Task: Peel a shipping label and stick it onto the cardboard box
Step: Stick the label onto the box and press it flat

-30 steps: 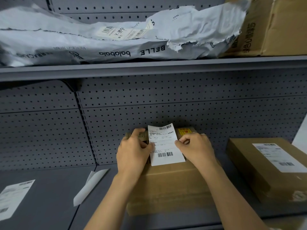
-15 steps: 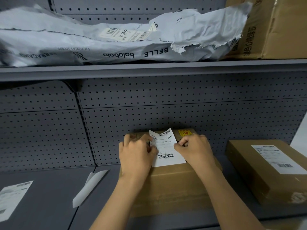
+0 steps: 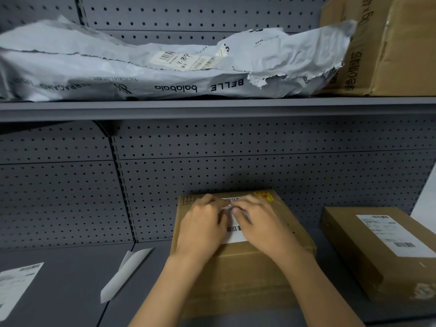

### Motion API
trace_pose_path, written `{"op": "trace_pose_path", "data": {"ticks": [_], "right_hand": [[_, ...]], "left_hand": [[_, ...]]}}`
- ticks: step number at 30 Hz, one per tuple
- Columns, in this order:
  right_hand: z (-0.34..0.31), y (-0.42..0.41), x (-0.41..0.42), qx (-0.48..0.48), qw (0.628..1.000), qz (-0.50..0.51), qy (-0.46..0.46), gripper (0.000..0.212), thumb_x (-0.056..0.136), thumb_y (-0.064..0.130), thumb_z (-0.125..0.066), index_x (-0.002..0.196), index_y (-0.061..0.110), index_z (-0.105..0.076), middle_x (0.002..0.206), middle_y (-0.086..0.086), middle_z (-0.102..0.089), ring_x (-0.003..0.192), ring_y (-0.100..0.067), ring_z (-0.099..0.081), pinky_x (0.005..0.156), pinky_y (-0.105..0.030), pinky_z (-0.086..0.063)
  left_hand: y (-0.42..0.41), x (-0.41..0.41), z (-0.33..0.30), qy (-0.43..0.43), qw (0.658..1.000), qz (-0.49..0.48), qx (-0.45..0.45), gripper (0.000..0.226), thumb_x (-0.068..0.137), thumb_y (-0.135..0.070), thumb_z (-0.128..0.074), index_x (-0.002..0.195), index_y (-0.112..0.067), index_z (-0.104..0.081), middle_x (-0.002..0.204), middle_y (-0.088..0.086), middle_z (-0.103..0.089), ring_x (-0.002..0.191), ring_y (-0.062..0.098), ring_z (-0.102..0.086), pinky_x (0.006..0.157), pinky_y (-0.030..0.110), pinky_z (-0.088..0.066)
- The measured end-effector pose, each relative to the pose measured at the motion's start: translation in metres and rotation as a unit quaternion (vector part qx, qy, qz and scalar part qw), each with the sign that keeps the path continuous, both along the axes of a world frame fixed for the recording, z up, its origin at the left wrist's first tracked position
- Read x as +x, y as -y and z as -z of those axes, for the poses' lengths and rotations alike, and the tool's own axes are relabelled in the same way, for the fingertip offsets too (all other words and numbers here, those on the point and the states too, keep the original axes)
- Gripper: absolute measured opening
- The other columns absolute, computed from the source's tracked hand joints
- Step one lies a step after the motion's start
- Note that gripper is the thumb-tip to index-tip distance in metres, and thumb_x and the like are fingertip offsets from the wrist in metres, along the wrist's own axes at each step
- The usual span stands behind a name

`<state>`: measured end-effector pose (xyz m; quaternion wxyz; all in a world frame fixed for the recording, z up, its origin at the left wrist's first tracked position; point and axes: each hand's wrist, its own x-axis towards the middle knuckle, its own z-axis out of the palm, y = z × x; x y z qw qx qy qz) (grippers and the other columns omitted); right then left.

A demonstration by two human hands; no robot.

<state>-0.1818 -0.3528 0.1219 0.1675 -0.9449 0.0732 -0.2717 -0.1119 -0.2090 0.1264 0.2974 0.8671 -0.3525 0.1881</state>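
Fingers [image 3: 213, 204] of the left hand [image 3: 203, 227] lie flat and spread on the shipping label [image 3: 233, 234], pressing it down on the top face of the cardboard box [image 3: 238, 267] and gripping nothing. Far to the left, a loose printed sheet [image 3: 16, 286] lies on the shelf [image 3: 70, 279], and nearer the box a curled strip of backing paper [image 3: 125, 272] rests on the same surface. The label sits on the box top, mostly covered by both hands, with one barcode showing at its far edge and another near its front edge. I judge it thin, light and limp, with a tacky underside that would crease or trap bubbles if pushed unevenly, so flat fingertip pressure working from the middle out to the edges suits it better than any pinch. The box looks stiff enough to take that pressure. The right hand [image 3: 262, 225] mirrors the left, fingers extended and flat on the label, holding nothing. Further right, well apart, a second box [image 3: 354, 256] already carries its own label [image 3: 396, 234].
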Motion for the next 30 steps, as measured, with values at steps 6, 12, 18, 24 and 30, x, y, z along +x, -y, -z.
{"op": "trace_pose_path", "data": {"ticks": [6, 12, 18, 24, 30], "right_hand": [[0.009, -0.006, -0.001, 0.009, 0.996, -0.055, -0.069, 0.05, 0.106, 0.043, -0.024, 0.132, 0.021, -0.062, 0.134, 0.009, -0.063, 0.129, -0.007, -0.05, 0.109, -0.033, -0.041], [0.006, -0.009, -0.009, -0.006, 0.992, -0.001, -0.123, 0.06, 0.105, 0.05, -0.013, 0.128, 0.031, -0.065, 0.146, 0.017, -0.054, 0.15, -0.009, -0.025, 0.113, -0.036, -0.034], [0.004, -0.001, -0.019, -0.022, 0.991, 0.064, -0.119, 0.064, 0.104, 0.053, -0.011, 0.132, 0.03, -0.064, 0.145, 0.018, -0.056, 0.149, -0.009, -0.028, 0.109, -0.038, -0.037], [0.004, 0.01, -0.027, -0.034, 0.99, 0.076, -0.118, 0.066, 0.104, 0.053, -0.008, 0.131, 0.033, -0.064, 0.138, 0.015, -0.063, 0.147, -0.01, -0.033, 0.109, -0.038, -0.04], [-0.006, -0.008, -0.03, -0.009, 0.993, 0.024, -0.115, 0.062, 0.106, 0.048, -0.012, 0.131, 0.024, -0.064, 0.143, 0.011, -0.059, 0.149, -0.01, -0.028, 0.109, -0.029, -0.032]], "left_hand": [[-0.004, -0.002, 0.005, -0.021, 0.997, 0.041, 0.063, 0.039, 0.099, -0.023, -0.042, 0.13, -0.024, -0.066, 0.132, -0.004, -0.066, 0.107, 0.025, -0.069, 0.082, 0.04, -0.057], [-0.01, -0.006, 0.008, -0.028, 0.991, 0.043, 0.126, 0.04, 0.104, -0.043, -0.034, 0.125, -0.031, -0.065, 0.127, -0.008, -0.067, 0.106, 0.024, -0.066, 0.082, 0.039, -0.056], [-0.019, -0.001, 0.011, -0.093, 0.984, 0.03, 0.146, 0.047, 0.104, -0.051, -0.034, 0.147, -0.041, -0.051, 0.158, -0.021, -0.042, 0.147, 0.011, -0.038, 0.11, 0.04, -0.044], [-0.029, -0.001, 0.008, -0.108, 0.985, 0.011, 0.135, 0.046, 0.104, -0.051, -0.035, 0.146, -0.042, -0.051, 0.158, -0.024, -0.041, 0.145, 0.009, -0.041, 0.106, 0.039, -0.044], [-0.023, -0.005, 0.007, -0.073, 0.99, 0.033, 0.113, 0.045, 0.104, -0.045, -0.039, 0.144, -0.034, -0.056, 0.154, -0.016, -0.051, 0.14, 0.017, -0.049, 0.106, 0.035, -0.045]]}}
